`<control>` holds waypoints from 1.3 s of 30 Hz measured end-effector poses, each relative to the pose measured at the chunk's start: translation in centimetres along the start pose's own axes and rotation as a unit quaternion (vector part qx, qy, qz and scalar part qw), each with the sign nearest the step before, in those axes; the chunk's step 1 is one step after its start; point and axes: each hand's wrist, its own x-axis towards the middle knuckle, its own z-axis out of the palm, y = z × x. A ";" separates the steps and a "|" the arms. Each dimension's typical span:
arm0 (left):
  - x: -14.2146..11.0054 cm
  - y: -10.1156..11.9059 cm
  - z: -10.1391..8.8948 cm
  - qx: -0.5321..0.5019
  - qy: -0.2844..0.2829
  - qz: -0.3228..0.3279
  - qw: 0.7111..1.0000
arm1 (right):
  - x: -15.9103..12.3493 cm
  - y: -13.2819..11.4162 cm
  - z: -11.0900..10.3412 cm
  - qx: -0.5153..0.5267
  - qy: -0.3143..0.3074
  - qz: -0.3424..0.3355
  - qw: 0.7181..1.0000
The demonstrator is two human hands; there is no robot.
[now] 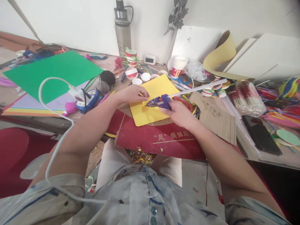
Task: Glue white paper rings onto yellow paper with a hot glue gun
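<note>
Grasping the blue glue gun (161, 102) above the yellow paper (150, 117), the right hand (180, 113) is pointing it leftward, close beside the left hand (134, 94), whose grip is unclear; the glue stick (198, 88) is trailing rightward.

Tall grey water btl (123, 36) stands at bk of bench (109, 64), w/ small white digital clock (149, 59) + stacked red-and-white paper cups (178, 67) to its R. Flat green paper sheet (53, 75) lies far L; black rectangular phone (261, 135) on R, nr clear plastic bag (248, 99).
</note>
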 end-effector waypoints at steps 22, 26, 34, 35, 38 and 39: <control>0.8 -1.1 1.3 -0.006 0.078 -0.018 0.997 | 0.6 0.5 1.8 -0.071 0.032 -0.011 0.997; 0.2 -1.3 0.2 0.001 0.009 0.008 1.000 | 0.6 0.6 2.0 -0.063 0.039 -0.009 0.997; 0.8 -2.1 0.0 0.000 0.058 -0.008 0.998 | 0.7 0.3 2.7 -0.042 0.070 -0.017 0.996; 1.0 -2.2 0.1 -0.008 0.067 -0.009 0.998 | 0.7 0.3 2.8 -0.041 0.075 -0.025 0.996; 1.3 -2.5 0.7 -0.032 0.090 -0.010 0.995 | 0.7 0.3 3.1 -0.046 0.080 -0.038 0.995; 1.4 -2.6 0.9 -0.039 0.096 -0.009 0.995 | 0.7 0.2 3.2 -0.050 0.078 -0.039 0.995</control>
